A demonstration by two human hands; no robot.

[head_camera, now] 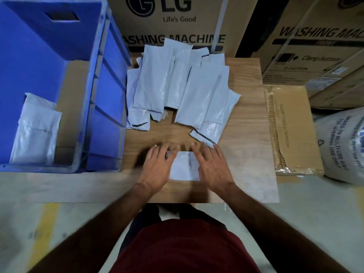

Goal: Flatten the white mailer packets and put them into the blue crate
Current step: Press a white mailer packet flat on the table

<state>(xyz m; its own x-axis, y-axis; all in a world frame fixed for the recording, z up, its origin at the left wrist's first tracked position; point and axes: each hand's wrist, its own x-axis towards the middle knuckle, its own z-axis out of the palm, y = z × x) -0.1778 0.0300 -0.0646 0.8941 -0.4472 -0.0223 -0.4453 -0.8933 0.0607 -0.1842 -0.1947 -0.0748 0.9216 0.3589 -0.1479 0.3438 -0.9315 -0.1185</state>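
Note:
One white mailer packet [184, 167] lies on the near part of the wooden table [248, 123]. My left hand [156, 167] presses flat on its left edge and my right hand [211, 166] presses flat on its right edge, fingers spread and blurred. A heap of several white mailer packets [181, 87] lies further back on the table. The blue crate [49, 75] stands to the left, with white packets [35, 133] stacked in its near left corner beside a strip of cardboard [72, 107].
Large cardboard washing machine boxes [177, 22] stand behind the table. A flat cardboard carton [291, 127] and a white woven sack [342, 146] lie to the right. Concrete floor with a yellow line [47, 223] runs in front.

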